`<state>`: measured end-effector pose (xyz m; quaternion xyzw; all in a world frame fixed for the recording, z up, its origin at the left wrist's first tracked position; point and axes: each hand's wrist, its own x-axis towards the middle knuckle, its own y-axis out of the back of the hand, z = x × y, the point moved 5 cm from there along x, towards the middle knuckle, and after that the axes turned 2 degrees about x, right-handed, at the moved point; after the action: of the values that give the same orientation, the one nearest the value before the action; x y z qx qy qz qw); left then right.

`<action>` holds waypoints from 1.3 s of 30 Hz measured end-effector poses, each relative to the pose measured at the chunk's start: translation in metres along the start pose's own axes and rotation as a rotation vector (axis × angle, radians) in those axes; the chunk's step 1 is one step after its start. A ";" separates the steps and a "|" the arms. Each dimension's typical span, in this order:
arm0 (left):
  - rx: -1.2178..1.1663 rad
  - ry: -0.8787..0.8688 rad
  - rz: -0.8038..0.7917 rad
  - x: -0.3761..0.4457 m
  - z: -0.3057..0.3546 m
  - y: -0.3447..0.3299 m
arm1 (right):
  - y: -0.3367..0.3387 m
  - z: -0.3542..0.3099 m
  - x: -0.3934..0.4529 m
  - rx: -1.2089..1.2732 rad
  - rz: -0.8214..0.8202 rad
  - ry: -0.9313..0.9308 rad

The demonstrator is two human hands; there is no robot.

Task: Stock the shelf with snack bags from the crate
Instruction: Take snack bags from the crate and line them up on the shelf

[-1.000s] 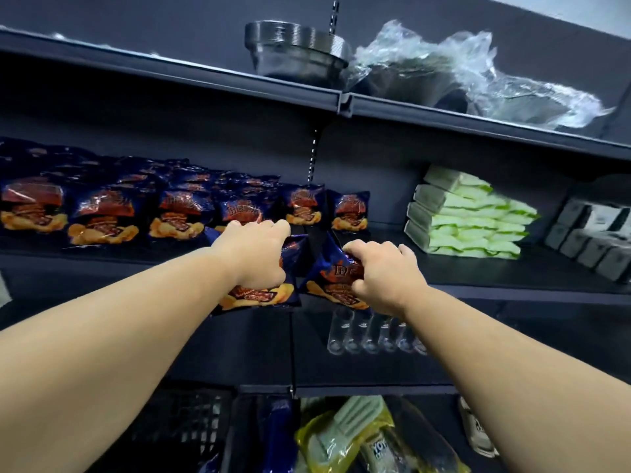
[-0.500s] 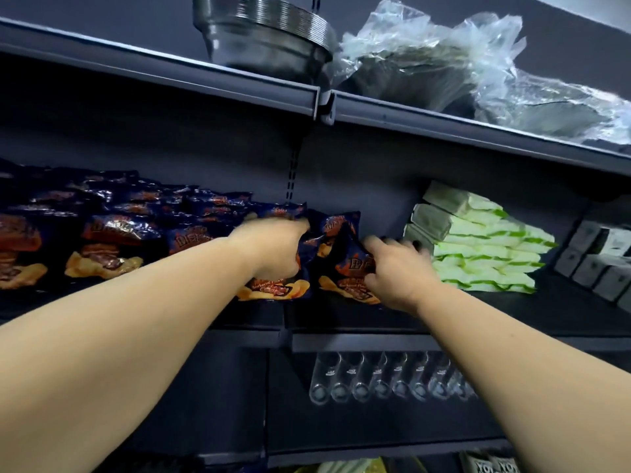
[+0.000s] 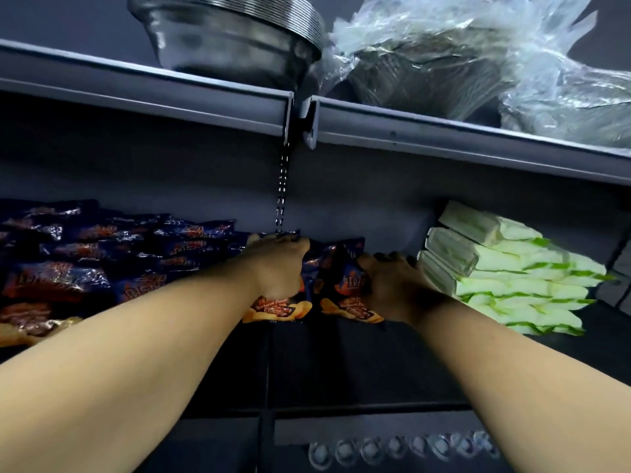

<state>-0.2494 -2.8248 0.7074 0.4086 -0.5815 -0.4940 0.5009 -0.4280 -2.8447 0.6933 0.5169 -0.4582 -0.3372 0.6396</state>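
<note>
Both arms reach up onto the dark middle shelf [image 3: 392,353]. My left hand [image 3: 278,268] grips the top of a dark blue snack bag [image 3: 280,308] whose orange chip picture shows below the wrist. My right hand [image 3: 386,285] grips a second blue snack bag [image 3: 345,295] right beside it. Both bags stand at the right end of a row of the same blue snack bags [image 3: 85,268] that fills the shelf's left side. The crate is out of view.
White and green packets [image 3: 505,271] are stacked just right of my right hand. Above, the upper shelf [image 3: 205,97] carries stacked metal bowls [image 3: 232,35] and plastic-wrapped bowls [image 3: 461,63]. Clear cups [image 3: 392,452] lie on the shelf below.
Both hands have pushed their bags further back onto the shelf, next to the row. The view has tilted upward and closer, so the lower shelves dropped from sight.
</note>
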 end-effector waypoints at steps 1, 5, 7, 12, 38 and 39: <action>0.002 0.021 -0.018 0.006 -0.002 -0.002 | -0.001 0.002 0.007 0.003 -0.002 0.019; -0.015 0.067 -0.038 0.026 -0.004 -0.014 | -0.009 0.011 0.036 0.046 -0.079 0.091; 0.000 0.086 -0.050 0.037 -0.005 -0.019 | -0.014 0.016 0.047 0.047 -0.114 0.129; 0.030 0.144 -0.061 0.058 -0.011 -0.030 | -0.033 0.017 0.078 0.121 -0.220 0.194; 0.089 0.250 0.178 0.049 -0.032 -0.047 | -0.044 -0.018 0.094 0.012 -0.022 0.163; 0.071 0.238 0.200 0.046 -0.031 -0.045 | -0.041 -0.019 0.092 0.021 -0.002 0.151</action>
<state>-0.2274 -2.8830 0.6718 0.4219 -0.5729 -0.3688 0.5982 -0.3756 -2.9312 0.6751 0.5481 -0.4116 -0.2929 0.6666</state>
